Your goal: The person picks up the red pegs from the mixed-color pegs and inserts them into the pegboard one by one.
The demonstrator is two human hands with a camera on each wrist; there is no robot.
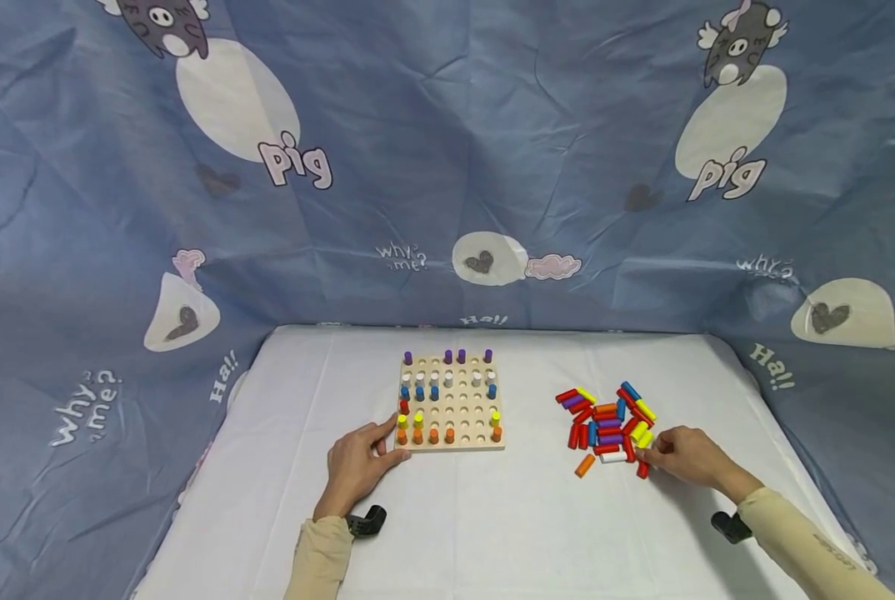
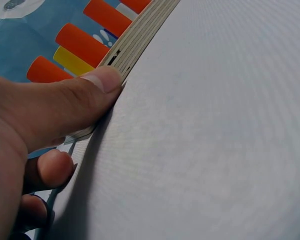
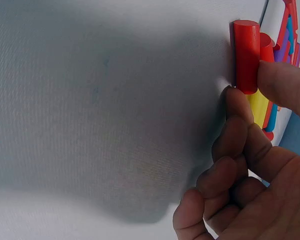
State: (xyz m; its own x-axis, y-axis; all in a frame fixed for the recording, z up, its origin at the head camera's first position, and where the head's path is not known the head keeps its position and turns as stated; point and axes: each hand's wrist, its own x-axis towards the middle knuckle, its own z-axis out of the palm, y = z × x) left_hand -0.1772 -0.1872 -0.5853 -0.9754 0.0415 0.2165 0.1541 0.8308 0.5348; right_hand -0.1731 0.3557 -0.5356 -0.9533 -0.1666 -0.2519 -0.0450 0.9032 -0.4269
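Note:
A wooden pegboard (image 1: 451, 450) with rows of holes lies flat on the table, with purple, white, blue, red, yellow and orange pegs standing in it. My left hand (image 1: 359, 467) grips its near left corner. In the left wrist view, the thumb (image 2: 85, 92) presses the front edge and the other fingers curl beside the corner. To the right, my right hand (image 1: 691, 456) is at the near right side of a loose pile of pegs. There its thumb and index finger pinch one end of a red peg (image 3: 246, 55). The other fingers are curled under the palm.
The loose pegs, such as a white one (image 1: 612, 457), a purple one (image 1: 610, 439) and an orange one (image 1: 585, 466), lie close together on the white tablecloth (image 1: 492, 525). A blue printed cloth (image 1: 447, 167) hangs behind and along both sides of the table.

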